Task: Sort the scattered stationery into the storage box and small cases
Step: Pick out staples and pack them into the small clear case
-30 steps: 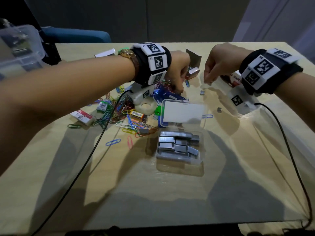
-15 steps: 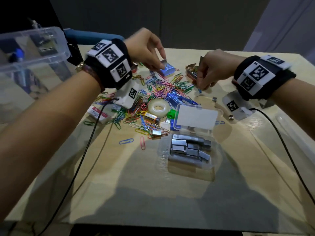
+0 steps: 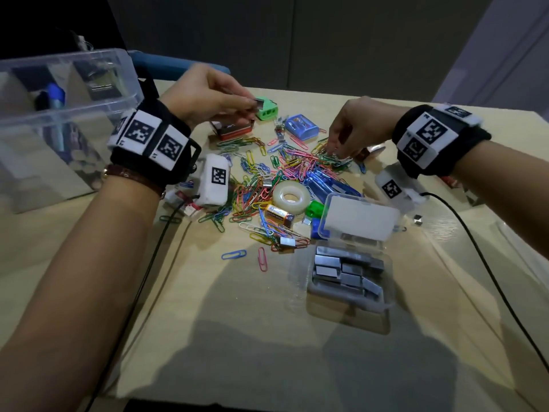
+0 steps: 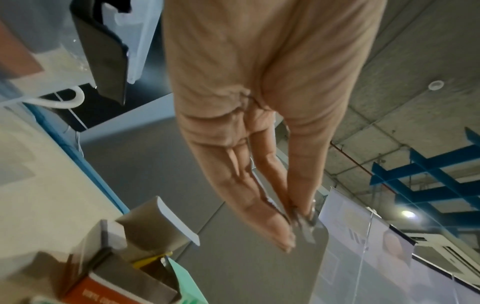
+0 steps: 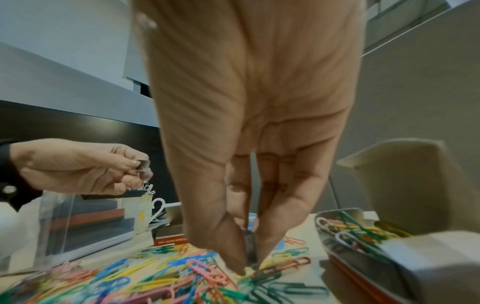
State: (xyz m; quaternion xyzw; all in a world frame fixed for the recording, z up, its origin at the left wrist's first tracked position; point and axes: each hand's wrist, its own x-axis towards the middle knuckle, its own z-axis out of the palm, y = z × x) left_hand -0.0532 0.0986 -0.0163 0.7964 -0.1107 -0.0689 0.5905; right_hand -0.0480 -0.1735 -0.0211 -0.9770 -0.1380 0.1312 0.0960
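Coloured paper clips [image 3: 285, 173] lie in a heap mid-table. My left hand [image 3: 252, 104] hovers above the far side of the heap and pinches a small grey staple block [image 4: 304, 225] between thumb and fingers, next to a green sharpener [image 3: 267, 110]. My right hand [image 3: 334, 154] points down into the heap's right side, where thumb and finger close on a small grey piece [image 5: 250, 250] among the paper clips [image 5: 166, 275]. A clear small case [image 3: 386, 292] stands open in front, holding staple blocks [image 3: 344, 272]. The clear storage box [image 3: 98, 84] is at the far left.
A tape roll [image 3: 291, 196], a battery [image 3: 277, 214], a blue stapler [image 3: 326, 182], a blue sharpener [image 3: 301, 126] and a red clip box [image 3: 233, 129] lie around the heap. An open box of clips [image 5: 363, 232] sits right of my right hand. Cables trail off both wrists.
My left hand has risen from the heap toward the far left, now pinching a grey staple block. My right hand has dropped left into the clips. The view has tilted toward the storage box.
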